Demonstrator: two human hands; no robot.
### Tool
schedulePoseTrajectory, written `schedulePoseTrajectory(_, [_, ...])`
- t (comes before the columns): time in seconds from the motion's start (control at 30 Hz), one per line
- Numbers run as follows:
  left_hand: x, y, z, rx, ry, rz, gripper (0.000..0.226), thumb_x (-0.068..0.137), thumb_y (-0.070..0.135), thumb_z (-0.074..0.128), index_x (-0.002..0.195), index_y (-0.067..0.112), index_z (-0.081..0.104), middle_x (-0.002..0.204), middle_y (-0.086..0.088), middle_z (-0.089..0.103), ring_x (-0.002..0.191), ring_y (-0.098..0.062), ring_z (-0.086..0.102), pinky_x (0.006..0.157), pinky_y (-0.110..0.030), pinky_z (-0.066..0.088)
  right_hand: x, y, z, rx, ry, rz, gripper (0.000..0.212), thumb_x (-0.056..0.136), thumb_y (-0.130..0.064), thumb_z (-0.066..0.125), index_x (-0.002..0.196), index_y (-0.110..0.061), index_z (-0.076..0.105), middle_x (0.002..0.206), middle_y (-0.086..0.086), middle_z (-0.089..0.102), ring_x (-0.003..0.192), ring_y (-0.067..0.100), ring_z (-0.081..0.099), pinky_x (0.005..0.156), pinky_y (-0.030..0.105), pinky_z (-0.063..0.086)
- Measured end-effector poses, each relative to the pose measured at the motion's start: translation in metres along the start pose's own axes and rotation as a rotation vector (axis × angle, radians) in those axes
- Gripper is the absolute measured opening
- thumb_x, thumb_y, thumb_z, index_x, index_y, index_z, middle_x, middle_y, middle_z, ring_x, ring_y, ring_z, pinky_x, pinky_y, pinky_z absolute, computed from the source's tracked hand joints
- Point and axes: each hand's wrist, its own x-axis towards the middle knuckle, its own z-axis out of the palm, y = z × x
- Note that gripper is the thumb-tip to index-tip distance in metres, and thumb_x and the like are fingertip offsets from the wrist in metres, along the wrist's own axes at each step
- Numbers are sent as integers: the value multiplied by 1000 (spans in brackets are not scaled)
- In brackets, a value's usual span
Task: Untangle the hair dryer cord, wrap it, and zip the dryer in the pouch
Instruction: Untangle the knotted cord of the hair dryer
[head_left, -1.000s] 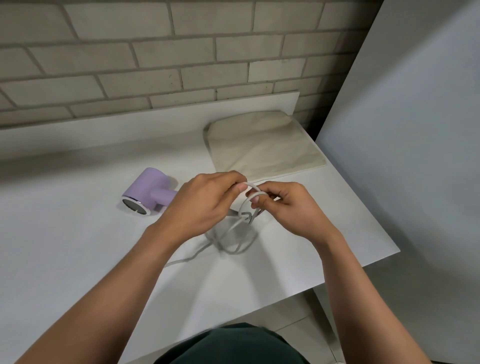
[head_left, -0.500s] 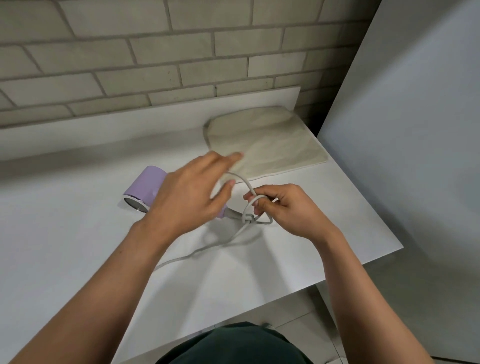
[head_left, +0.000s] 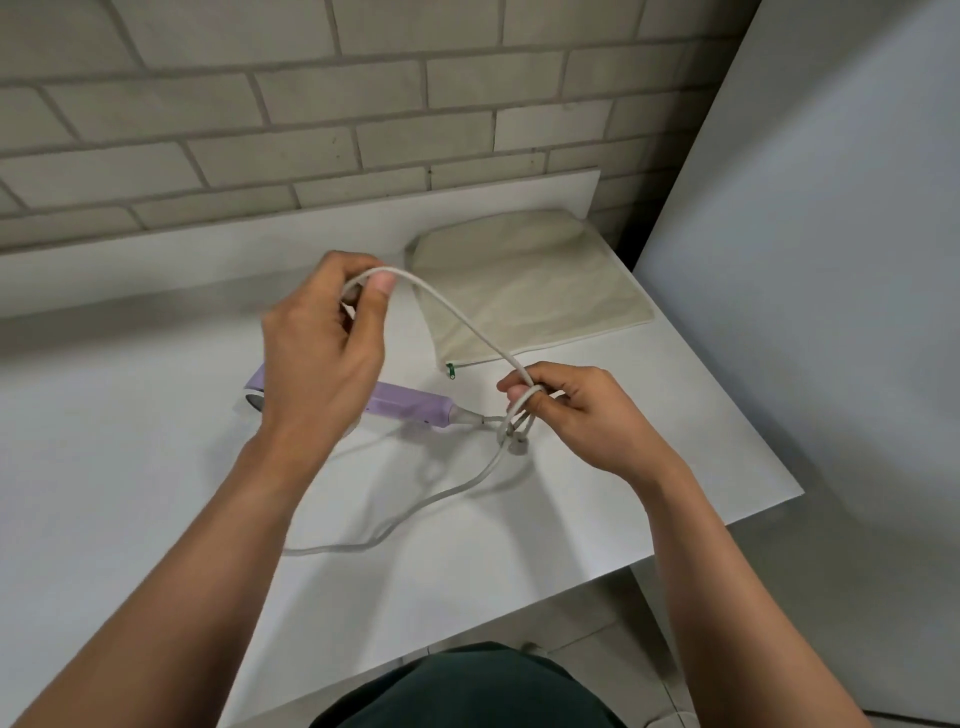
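Cord (head_left: 457, 317): arcs across frame centre from left hand (head_left: 322, 353), pinched under the thumb, to right hand (head_left: 576, 410), whose fingers grip its knotted loops. Dryer (head_left: 410, 408): lilac, on table (head_left: 130, 467), centre. Pouch (head_left: 524, 291): beige, flat, upper right.

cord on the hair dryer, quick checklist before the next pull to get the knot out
1. Left hand has a firm pinch on the cord: ok, the cord arcs over its fingertips.
2. Right hand holds the tangle: ok, loops sit around its fingers.
3. Knot free: not ok, strands cross beside the plug.
4. Slack available: ok, a loose run lies on the table.
5. Purple hair dryer resting stable: ok, flat on the table, partly hidden by the left hand.
6. Beige pouch open for loading: cannot tell, only its zipper pull shows.
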Motion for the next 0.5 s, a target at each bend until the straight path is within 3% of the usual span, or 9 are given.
schedulePoseTrajectory(0.07, [7, -13, -7, 156, -125, -19, 16, 102, 34, 55, 105, 23, 66, 79, 11, 65, 61, -20, 60, 70, -36, 53, 0, 0, -2, 7, -1, 3, 25, 103, -13, 59, 106, -28, 77, 95, -15, 78, 95, 2, 73, 89, 36, 58])
schedulePoseTrajectory(0.13, [13, -25, -14, 320, -274, -7, 21, 99, 39, 55, 113, 28, 66, 98, 10, 68, 75, -20, 67, 78, -42, 56, 0, -1, -3, -24, -10, -2, 28, 102, -13, 59, 105, -34, 77, 95, -12, 79, 95, 4, 74, 89, 44, 58])
schedulePoseTrajectory(0.23, [17, -29, -21, 493, -477, 205, 45, 95, 41, 55, 135, 22, 61, 115, -2, 66, 101, -30, 65, 92, -45, 52, 2, -1, -1, -69, -41, -10, 29, 101, -18, 60, 103, -42, 76, 98, -18, 78, 96, 12, 74, 87, 49, 58])
schedulePoseTrajectory(0.3, [13, -25, -17, 517, -605, 359, 54, 92, 46, 50, 137, 19, 62, 109, -5, 68, 99, -33, 64, 93, -43, 49, 2, -3, 0, -87, -60, -28, 31, 101, -19, 60, 103, -45, 76, 98, -20, 78, 95, 14, 74, 87, 48, 58])
schedulePoseTrajectory(0.37, [4, -18, -9, 485, -695, 390, 56, 94, 54, 44, 135, 23, 64, 112, 0, 68, 103, -27, 63, 89, -37, 48, 3, -6, 1, -98, -70, -39, 29, 101, -19, 61, 105, -42, 77, 94, -20, 78, 93, 14, 74, 86, 47, 58])
schedulePoseTrajectory(0.5, [-13, -15, 16, 395, -717, 454, 49, 101, 55, 38, 126, 25, 69, 121, 2, 63, 109, -21, 57, 89, -30, 47, 2, -9, 1, -104, -73, -81, 31, 101, -14, 60, 105, -39, 78, 92, -18, 78, 91, 12, 74, 86, 45, 57])
